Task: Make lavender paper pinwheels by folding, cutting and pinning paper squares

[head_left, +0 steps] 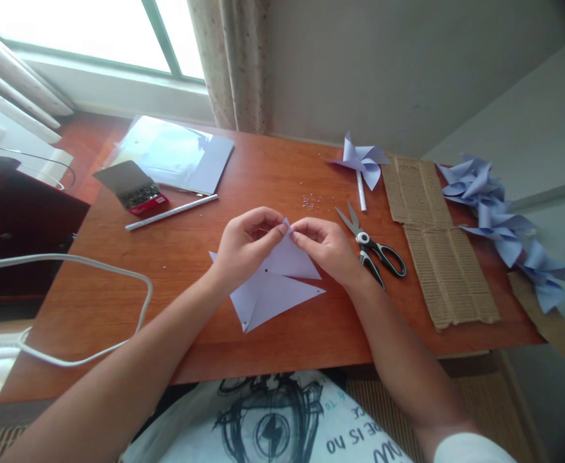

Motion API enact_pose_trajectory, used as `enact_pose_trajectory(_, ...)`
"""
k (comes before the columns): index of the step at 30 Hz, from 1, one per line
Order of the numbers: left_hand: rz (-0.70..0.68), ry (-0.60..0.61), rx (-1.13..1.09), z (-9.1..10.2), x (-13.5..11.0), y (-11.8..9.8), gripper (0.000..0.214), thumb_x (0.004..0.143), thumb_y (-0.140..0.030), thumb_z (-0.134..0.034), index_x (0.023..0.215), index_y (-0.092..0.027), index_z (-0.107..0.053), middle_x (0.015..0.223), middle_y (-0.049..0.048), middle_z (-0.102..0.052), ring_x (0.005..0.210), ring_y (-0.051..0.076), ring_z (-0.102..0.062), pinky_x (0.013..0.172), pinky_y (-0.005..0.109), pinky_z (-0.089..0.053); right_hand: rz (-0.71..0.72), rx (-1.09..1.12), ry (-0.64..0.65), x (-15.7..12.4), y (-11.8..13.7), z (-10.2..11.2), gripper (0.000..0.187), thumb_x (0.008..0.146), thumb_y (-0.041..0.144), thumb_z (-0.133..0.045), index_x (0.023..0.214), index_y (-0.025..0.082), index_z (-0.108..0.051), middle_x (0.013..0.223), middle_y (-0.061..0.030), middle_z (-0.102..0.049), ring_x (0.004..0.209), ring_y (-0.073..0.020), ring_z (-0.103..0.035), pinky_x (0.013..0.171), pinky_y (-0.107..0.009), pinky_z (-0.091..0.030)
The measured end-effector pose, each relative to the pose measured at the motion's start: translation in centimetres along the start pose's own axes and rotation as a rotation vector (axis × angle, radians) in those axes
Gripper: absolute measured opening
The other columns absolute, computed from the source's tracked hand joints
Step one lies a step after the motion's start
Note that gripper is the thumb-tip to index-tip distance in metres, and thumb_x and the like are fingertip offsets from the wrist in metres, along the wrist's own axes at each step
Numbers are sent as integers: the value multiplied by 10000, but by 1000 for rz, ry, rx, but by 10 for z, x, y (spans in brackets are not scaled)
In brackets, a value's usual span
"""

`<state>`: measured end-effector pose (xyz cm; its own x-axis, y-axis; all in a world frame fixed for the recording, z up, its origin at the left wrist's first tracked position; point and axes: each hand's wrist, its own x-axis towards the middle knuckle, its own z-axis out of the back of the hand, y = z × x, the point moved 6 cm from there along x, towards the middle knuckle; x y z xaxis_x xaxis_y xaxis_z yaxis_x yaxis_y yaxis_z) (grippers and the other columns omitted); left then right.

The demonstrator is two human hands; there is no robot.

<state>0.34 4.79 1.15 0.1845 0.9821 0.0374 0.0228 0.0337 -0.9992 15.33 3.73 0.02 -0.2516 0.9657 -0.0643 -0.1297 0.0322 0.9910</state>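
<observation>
A lilac paper square (277,299), slit from its corners towards the middle, lies on the wooden table in front of me. Small dark dots or holes mark its centre and some of its corners. My left hand (248,247) pinches the far corner of this paper between thumb and fingers. Close beside it, my right hand (324,244) pinches the same corner from the other side. The fingertips nearly meet there, and whether they hold anything small besides the paper is hidden. Black-and-white scissors (372,244) lie half open just right of my right hand.
Tiny metallic bits (314,202) are scattered beyond my hands. A finished pinwheel (362,161) lies at the back, with several more (499,222) by the corrugated cardboard (449,276). Leftward are an open red box (140,193), a rolled paper stick (171,212), a paper pack (181,151) and a white cable (89,260).
</observation>
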Motion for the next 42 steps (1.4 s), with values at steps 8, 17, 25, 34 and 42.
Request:
enact_pose_trajectory(8,99,-1,-30,2,1,5,253,837,-374,-719,703,-178,-632,581,-42,-531,485,84,-397,468,234,-314,70,-135,-18,-4,6,-2,125,905,315,-644,894,209,-710,878,-25,-725,799,-184,-663,738,-304,-520)
enact_pose_trajectory(17,-136,37,233,5,3,-4,211,894,-377,-673,835,-174,-677,806,34,-679,741,152,-599,692,261,-483,123,-24,-145,-2,7,7,159,860,367,-715,799,224,-681,781,2,-684,729,-165,-622,679,-297,-502)
enact_pose_trajectory(25,-142,-362,70,59,23,-1,214,826,-331,-739,997,-218,-681,1063,43,-713,993,186,-647,850,279,-506,81,193,-366,3,0,45,102,781,331,-764,782,254,-696,764,30,-641,685,-127,-560,611,-250,-465)
enact_pose_trajectory(34,259,-187,-392,36,20,24,319,795,-393,-762,1021,-186,-674,849,18,-700,714,144,-647,648,235,-499,37,446,-448,3,-7,47,89,725,273,-801,774,246,-731,760,43,-672,657,-95,-572,607,-224,-470)
enact_pose_trajectory(42,290,-92,-442,26,16,26,210,748,-319,-825,834,-156,-725,730,12,-697,645,128,-631,625,211,-513,-25,495,-423,6,-13,49,107,727,270,-773,765,234,-680,744,47,-630,652,-103,-551,599,-225,-458)
